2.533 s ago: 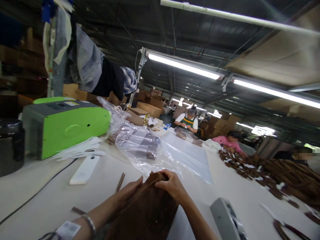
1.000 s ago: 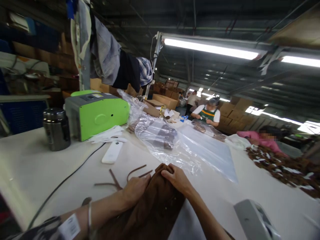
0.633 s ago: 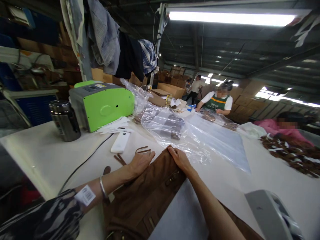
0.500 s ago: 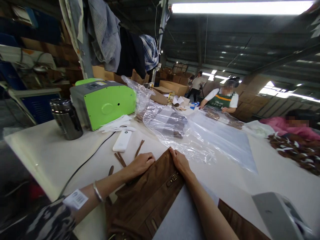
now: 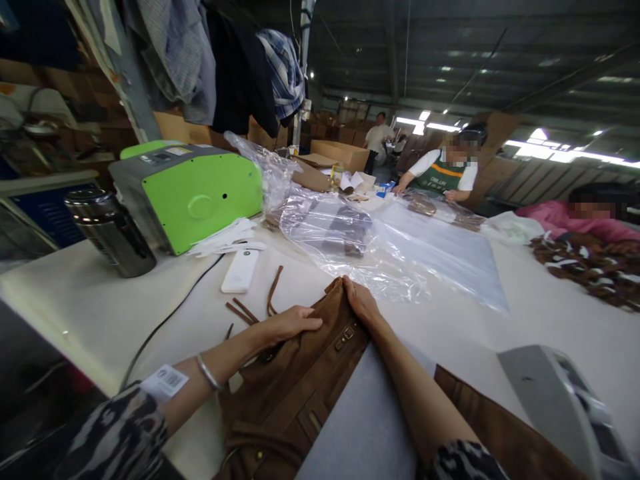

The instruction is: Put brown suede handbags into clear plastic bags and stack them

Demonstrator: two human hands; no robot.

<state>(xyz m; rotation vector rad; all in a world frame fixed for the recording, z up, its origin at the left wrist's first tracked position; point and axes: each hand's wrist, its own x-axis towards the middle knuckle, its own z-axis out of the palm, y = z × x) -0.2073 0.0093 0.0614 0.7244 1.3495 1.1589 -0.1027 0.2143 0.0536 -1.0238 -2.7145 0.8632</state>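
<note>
A brown bag (image 5: 295, 380) of suede-like material, with buckled straps, lies slanted on the table before me. My right hand (image 5: 361, 301) grips its far corner, fingers closed round the edge. Along the bag's left edge, my left hand (image 5: 295, 323) pinches the material, thumb on top; the finger undersides are hidden. Thin brown straps (image 5: 243, 311) stick out past the left hand. Under the bag's right side lies a pale sheet (image 5: 367, 420), and another brown piece (image 5: 495, 427) is beyond my right forearm.
A green and grey machine (image 5: 200, 193), a dark flask (image 5: 110, 233) and a white phone-like slab (image 5: 240, 271) stand or lie at left. Clear plastic bags (image 5: 325, 227) are spread ahead. A grey device (image 5: 555, 400) sits at right. Co-workers (image 5: 443, 170) are across the table.
My left hand has shifted slightly right onto the bag, its thumb now extended over the material. The bag's far corner has bent over a little. My view has tilted and moved slightly.
</note>
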